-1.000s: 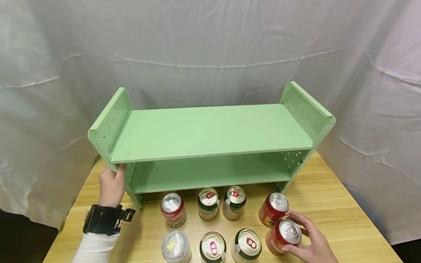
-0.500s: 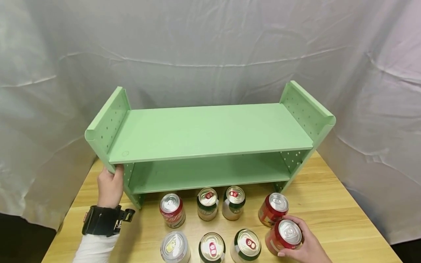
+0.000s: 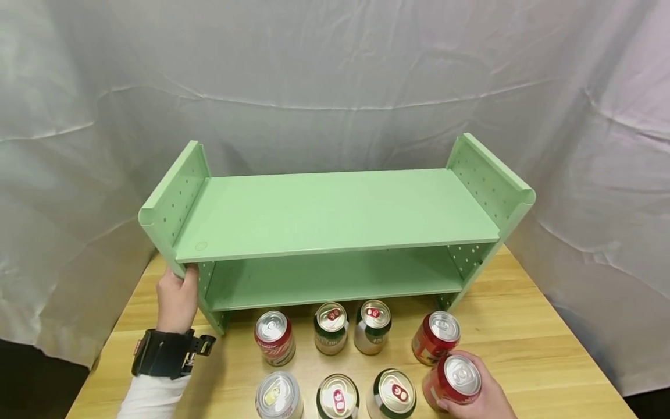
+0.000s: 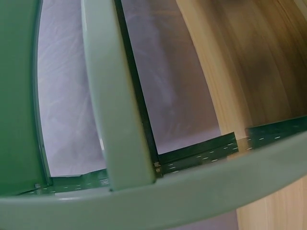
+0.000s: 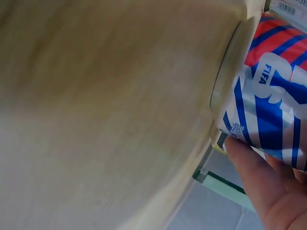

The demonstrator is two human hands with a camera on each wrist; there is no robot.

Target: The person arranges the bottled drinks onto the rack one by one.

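Right hand [image 3: 484, 401] is wrapping round a red can [image 3: 452, 379] at the near right of the table [image 3: 544, 343], fingers curled on its side from the right and below; the can is leaning left, top facing up toward the head camera. In the right wrist view the can [image 5: 273, 91] is showing blue and white stripes over red, with a fingertip [image 5: 244, 158] pressing on its lower side and the table [image 5: 96, 110] filling the rest of the view. A second red can [image 3: 436, 338] is standing just behind it, very close, contact hard to tell.

Left hand [image 3: 178, 297] is gripping the front edge of the left side panel of the green shelf [image 3: 335, 215], thumb on the inner face, a black wrist strap [image 3: 164, 353] below it. The left wrist view is showing only green shelf [image 4: 115, 110] bars up close, no fingers.

Other cans are sitting upright in front of the shelf: a red one [image 3: 274, 338], two green-and-white ones [image 3: 331, 327] [image 3: 372, 326] in the back row, and three more [image 3: 279, 397] [image 3: 338, 399] [image 3: 395, 395] in the front row at the frame edge.

Versus half a second ago: right hand is now further round the can, and both sit slightly lower in the head view. Left hand is keeping the same grip on the shelf; the whole scene is shifted down a touch, other cans unchanged in layout.
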